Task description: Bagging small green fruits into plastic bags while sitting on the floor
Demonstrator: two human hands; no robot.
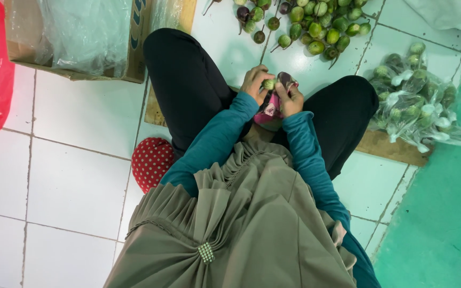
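Both hands meet between the knees: the left hand (254, 82) pinches a small round green eggplant (269, 84), the right hand (290, 98) grips a glossy pink plastic bag (271, 109); clear bags of eggplants (414, 101) lie nearby

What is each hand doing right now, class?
Left hand: closed on a small green eggplant.
Right hand: closed on a purple-pink bag.

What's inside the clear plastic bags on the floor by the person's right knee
The clear plastic bags hold small round green eggplants, packed several to a bag. Those at the bottom, and the pile's far side, are hidden by the bags on top.
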